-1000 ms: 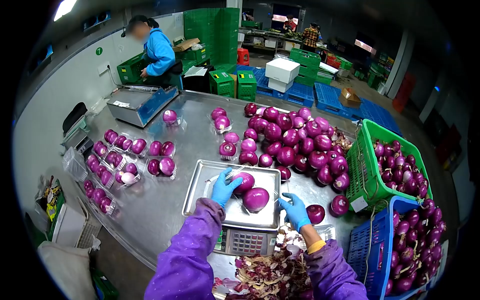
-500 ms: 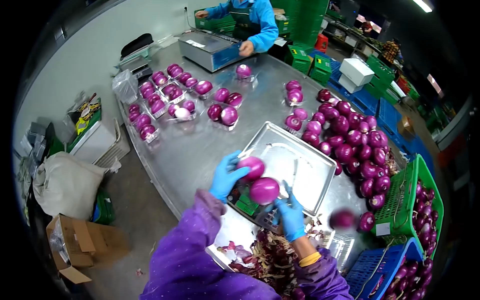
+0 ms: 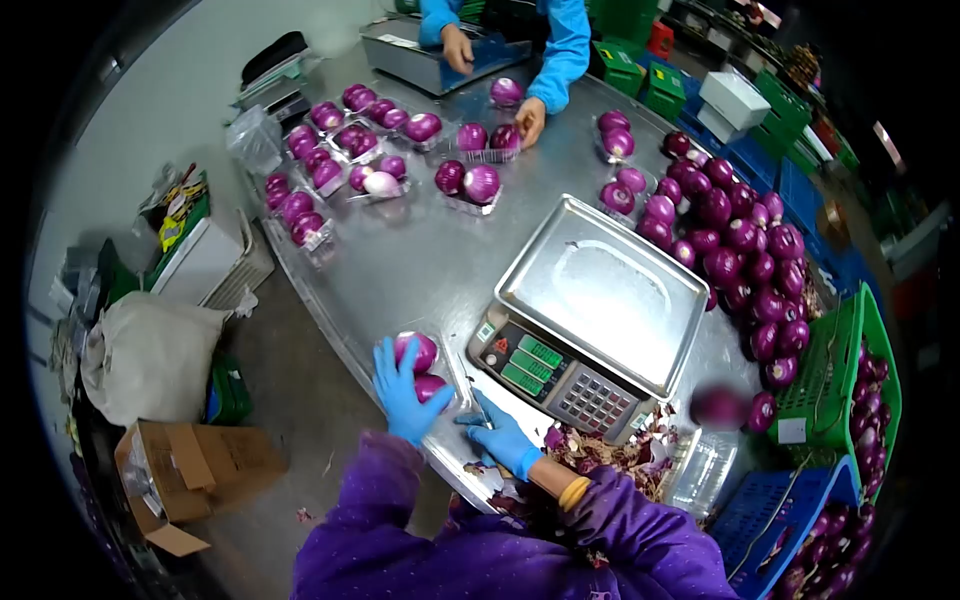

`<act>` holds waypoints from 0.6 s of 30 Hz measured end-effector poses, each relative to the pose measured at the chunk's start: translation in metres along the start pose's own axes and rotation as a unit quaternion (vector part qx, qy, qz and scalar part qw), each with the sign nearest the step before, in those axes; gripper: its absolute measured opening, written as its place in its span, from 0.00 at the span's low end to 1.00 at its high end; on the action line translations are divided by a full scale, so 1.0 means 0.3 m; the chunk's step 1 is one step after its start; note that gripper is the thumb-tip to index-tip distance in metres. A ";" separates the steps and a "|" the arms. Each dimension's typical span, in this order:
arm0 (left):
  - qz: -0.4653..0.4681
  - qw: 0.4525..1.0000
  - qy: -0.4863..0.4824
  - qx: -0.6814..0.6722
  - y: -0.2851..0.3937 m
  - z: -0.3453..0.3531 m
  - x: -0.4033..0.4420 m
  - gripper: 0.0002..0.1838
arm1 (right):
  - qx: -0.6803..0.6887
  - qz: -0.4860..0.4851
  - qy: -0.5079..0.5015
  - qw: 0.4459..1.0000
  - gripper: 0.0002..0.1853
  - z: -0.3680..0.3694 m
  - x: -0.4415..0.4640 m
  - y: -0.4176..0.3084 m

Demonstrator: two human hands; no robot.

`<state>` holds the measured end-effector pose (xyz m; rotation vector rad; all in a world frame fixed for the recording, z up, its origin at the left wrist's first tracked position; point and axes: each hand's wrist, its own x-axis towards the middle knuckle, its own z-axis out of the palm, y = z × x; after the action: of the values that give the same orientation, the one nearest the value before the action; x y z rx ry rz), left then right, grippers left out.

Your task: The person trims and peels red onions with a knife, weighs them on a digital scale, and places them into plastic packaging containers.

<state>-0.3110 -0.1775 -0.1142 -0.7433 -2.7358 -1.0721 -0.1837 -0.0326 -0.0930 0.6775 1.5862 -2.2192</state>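
Two round, glossy purple onions (image 3: 416, 353) in one clear plastic tray (image 3: 457, 375) sit at eight o'clock from one rectangular silver scale pan (image 3: 610, 285). The blue-gloved left hand (image 3: 405, 402) clasps them, fingers spread; the blue-gloved right hand's (image 3: 508, 443) grip cannot be told.

This is a produce packing room, by the look of it. A broad metal table (image 3: 380, 270) takes up the middle, with a heap of purple onions (image 3: 742, 236) along one side and clear trays (image 3: 489, 156) of them clustered on the other. Between stands a digital scale (image 3: 600, 310) with keypad and green displays, papery skins (image 3: 650, 462) littered beside it. A green crate (image 3: 822, 362) and a blue crate (image 3: 775, 527) hold more onions, blue pallets (image 3: 798, 205) lie beyond, and a co-worker's blue sleeve (image 3: 566, 62) reaches over the far edge.
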 end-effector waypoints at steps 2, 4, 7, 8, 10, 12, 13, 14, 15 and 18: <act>-0.006 0.998 -0.026 0.058 0.029 0.017 -0.027 0.44 | -0.068 -0.021 -0.001 0.997 0.33 -0.056 -0.095 -0.040; -0.005 0.995 -0.026 0.100 0.068 0.030 0.014 0.43 | -0.105 -0.052 -0.014 0.993 0.29 -0.133 -0.189 -0.047; 0.044 0.994 0.047 0.086 -0.005 0.128 0.199 0.41 | -0.101 -0.117 0.062 0.986 0.25 -0.231 -0.356 0.005; 0.036 0.992 0.062 0.102 -0.029 0.171 0.287 0.40 | -0.065 -0.091 0.098 0.989 0.24 -0.248 -0.428 -0.004; 0.049 0.992 0.074 0.094 -0.150 0.272 0.499 0.39 | 0.012 -0.088 0.191 0.977 0.21 -0.282 -0.542 0.040; -0.064 0.996 0.031 -0.045 -0.177 0.318 0.738 0.38 | 0.094 -0.093 0.271 0.954 0.19 -0.309 -0.639 0.104; -0.195 0.968 -0.020 -0.155 -0.092 0.296 0.836 0.37 | 0.108 -0.120 0.312 0.936 0.18 -0.319 -0.686 0.129; -0.084 0.977 0.086 -0.177 -0.014 0.324 0.899 0.34 | 0.126 -0.122 0.353 0.919 0.18 -0.327 -0.735 0.143; -0.011 0.962 0.116 -0.248 0.137 0.338 0.897 0.31 | 0.143 -0.122 0.392 0.900 0.17 -0.329 -0.790 0.163; 0.181 0.856 -0.059 -0.480 0.741 0.310 0.655 0.24 | 0.176 -0.149 0.484 0.844 0.16 -0.332 -0.890 0.293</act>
<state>-0.3690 0.1034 0.0056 -1.3735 -1.8320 -2.3215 0.1029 0.0307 -0.0411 2.0396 1.7417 -2.5871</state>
